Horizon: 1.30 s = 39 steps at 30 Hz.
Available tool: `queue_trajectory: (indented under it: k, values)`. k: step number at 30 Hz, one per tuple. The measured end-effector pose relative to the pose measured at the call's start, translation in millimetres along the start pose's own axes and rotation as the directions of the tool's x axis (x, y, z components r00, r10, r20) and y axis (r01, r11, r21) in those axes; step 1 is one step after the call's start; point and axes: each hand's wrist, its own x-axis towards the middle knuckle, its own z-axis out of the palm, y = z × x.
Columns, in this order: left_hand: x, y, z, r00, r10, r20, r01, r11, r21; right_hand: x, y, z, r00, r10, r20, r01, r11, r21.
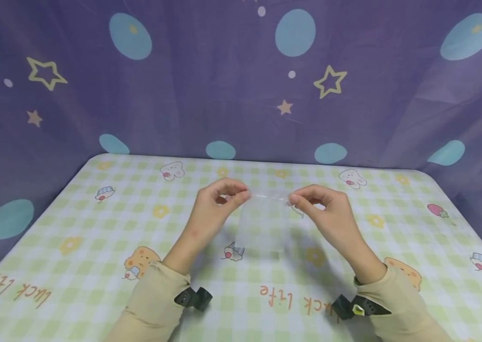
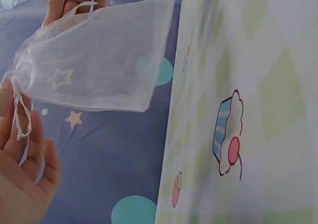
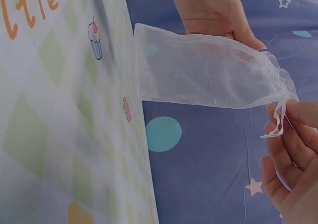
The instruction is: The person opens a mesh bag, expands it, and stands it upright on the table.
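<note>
A sheer white organza drawstring bag (image 1: 263,223) hangs between my two hands above the table in the head view. My left hand (image 1: 219,199) pinches one top corner between thumb and fingers. The opposite top corner is pinched by my right hand (image 1: 326,209). In the left wrist view the see-through bag (image 2: 99,60) looks flat, with its gathered neck at the hands. A looped white drawstring (image 3: 278,124) dangles beside the right fingers in the right wrist view. Nothing shows inside the bag.
The table (image 1: 95,218) wears a green-and-white checked cloth with printed cupcakes, flowers and lettering. Behind it hangs a purple curtain (image 1: 207,85) with stars and blue ovals. A dark wrist camera (image 1: 194,298) is strapped at the left sleeve, another (image 1: 358,306) at the right.
</note>
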Motion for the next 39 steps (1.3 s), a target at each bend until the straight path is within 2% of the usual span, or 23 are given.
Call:
queue_trajectory:
  k: [7,15,23,28,34,39]
  values:
    - [-0.4,-1.3,0.0,0.999,-0.036,-0.007,0.036,0.999,-0.007,-0.1,0,1,1.0,0.001,0.003,-0.001,1.0,0.025]
    - [-1.7,1.0,-0.6,0.998,-0.067,0.016,0.066,0.998,0.02,-0.1,1,2,1.0,0.016,0.027,-0.016,1.0,-0.001]
    - [-3.1,2.1,-0.2,1.0,-0.014,-0.008,0.015,0.997,0.072,-0.7,0,1,0.999,0.04,0.004,-0.04,0.998,-0.043]
    - [-3.1,3.1,-2.3,1.0,-0.005,-0.012,0.007,0.993,0.115,-0.6,1,-1,1.0,0.026,-0.009,-0.026,0.998,-0.064]
    - [-0.7,1.8,-8.7,1.0,0.004,0.016,-0.006,0.986,0.169,1.1,2,-5,1.0,-0.023,-0.008,0.022,0.996,-0.088]
    - [1.1,2.0,-13.7,0.998,-0.003,0.062,-0.009,0.983,0.185,2.0,1,-6,0.999,-0.03,0.012,0.03,0.995,-0.092]
